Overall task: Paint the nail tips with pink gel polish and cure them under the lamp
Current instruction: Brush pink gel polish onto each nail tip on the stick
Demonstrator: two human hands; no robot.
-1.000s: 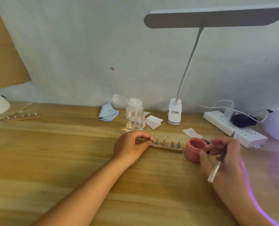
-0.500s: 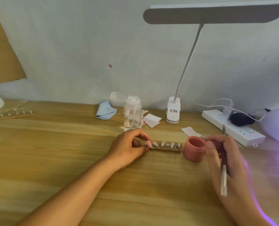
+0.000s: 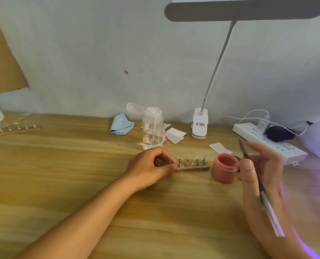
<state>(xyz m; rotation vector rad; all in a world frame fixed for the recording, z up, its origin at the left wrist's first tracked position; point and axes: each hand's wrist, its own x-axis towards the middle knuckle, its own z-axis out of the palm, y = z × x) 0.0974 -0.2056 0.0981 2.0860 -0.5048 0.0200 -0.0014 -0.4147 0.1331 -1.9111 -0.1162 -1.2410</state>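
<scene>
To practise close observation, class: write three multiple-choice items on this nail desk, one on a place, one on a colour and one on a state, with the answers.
1. Where does the pink jar stand?
A. left of the holder strip
B. just right of the holder strip
C. behind it, against the wall

2. What colour is the folded cloth?
A. blue
B. red
C. black

3. The pink jar is
A. lidded
B. open
C. tipped over

Answers: B, it sits by the strip's right end; A, the cloth is pale blue; B, its mouth shows with no lid on it.
</scene>
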